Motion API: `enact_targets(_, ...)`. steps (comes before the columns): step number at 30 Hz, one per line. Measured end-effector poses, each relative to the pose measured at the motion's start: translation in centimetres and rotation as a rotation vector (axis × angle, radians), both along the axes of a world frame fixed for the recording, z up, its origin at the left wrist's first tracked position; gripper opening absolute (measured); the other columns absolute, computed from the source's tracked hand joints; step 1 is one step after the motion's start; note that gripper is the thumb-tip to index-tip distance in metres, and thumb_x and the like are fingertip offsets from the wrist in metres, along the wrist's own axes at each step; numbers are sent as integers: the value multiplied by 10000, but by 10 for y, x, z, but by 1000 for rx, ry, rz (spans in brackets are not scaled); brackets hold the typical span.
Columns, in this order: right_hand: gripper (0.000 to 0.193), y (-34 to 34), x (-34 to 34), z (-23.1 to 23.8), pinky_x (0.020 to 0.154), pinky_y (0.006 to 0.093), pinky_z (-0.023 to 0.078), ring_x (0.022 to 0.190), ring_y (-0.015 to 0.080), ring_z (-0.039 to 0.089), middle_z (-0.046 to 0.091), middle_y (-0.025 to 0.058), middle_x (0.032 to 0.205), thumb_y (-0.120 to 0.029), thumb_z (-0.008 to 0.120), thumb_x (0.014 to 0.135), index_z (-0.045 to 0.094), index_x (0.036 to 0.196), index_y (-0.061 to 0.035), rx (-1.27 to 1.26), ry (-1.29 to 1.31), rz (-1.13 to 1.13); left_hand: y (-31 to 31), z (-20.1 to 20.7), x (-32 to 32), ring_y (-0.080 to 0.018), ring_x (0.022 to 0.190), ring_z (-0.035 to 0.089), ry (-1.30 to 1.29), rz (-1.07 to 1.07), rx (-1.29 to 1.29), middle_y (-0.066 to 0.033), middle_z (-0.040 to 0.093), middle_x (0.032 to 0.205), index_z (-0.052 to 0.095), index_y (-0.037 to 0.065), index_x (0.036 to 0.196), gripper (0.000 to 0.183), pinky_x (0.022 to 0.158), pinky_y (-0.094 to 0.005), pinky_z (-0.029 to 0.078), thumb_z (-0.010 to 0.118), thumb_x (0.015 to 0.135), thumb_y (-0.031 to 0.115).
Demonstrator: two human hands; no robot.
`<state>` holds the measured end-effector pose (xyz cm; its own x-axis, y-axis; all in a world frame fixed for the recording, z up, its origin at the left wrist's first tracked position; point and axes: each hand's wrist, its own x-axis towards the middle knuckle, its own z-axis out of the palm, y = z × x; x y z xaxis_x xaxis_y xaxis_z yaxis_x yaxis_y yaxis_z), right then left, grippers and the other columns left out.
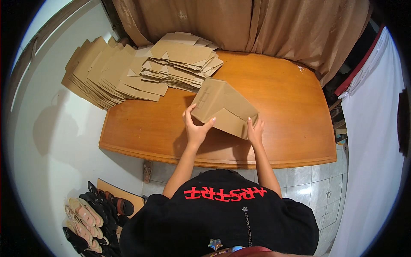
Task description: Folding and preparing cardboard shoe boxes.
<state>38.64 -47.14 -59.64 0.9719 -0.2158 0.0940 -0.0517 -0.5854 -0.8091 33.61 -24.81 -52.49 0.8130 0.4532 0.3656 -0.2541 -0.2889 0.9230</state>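
A brown cardboard box (pixel 229 105), folded into shape with its top open toward me, is held tilted over the wooden table. My left hand (pixel 197 128) grips its left side, the thumb over the near edge and the fingers on the outer wall. At the near right corner, my right hand (pixel 255 129) clasps the box, thumb on the inside; its other fingers are partly hidden behind the wall. Beyond the box lies a stack of flat cardboard blanks (pixel 182 53). More flat blanks (pixel 105 70) lean in a fanned row at the table's left end.
The wooden table (pixel 291 107) has a curved front edge. A brown curtain (pixel 239 25) hangs along its far side, and a white cloth (pixel 372 124) hangs at the right. Several sandals and shoes (pixel 92 216) are piled on the lower left, by the white wall (pixel 51 145).
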Motion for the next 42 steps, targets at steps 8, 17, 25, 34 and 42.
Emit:
enact_targets(8,608,3,10,35,810,347,442,1008,253,523,382,165,1288,-451,454,895,361,1301,-9,582,124,215,-24,19,-7,-317,1162,338,-433,33,710,-118,394,1262,551,205,1043,612,937,-435,273,786,482,146)
enact_targets(17,849,21,2,49,775,490,476,1037,404,502,311,244,1336,-585,501,800,149,1396,-94,631,594,285,-50,-72,-16,-225,1169,307,-447,27,1107,52,448,1253,625,340,937,362,955,-403,176,702,584,326)
enact_targets(25,778,17,11,-6,752,403,479,1057,278,513,462,174,1221,-386,636,773,234,1358,-67,701,597,231,-42,-86,-27,-271,1236,262,-191,-45,973,7,363,1350,555,246,1076,411,994,-503,109,648,721,430)
enact_targets(34,557,-11,30,-20,902,313,420,1075,225,514,518,179,1190,-154,622,811,386,1290,2,736,403,298,46,-93,-18,-365,1274,271,124,130,378,-182,326,1373,311,36,1327,640,1040,-466,224,625,787,177)
enact_targets(42,671,10,80,-8,971,345,365,1190,281,434,404,234,1302,-222,639,796,315,1308,67,530,160,171,45,-89,-14,-327,1265,351,278,48,249,-174,333,1392,281,43,1358,706,1025,-390,309,657,771,157)
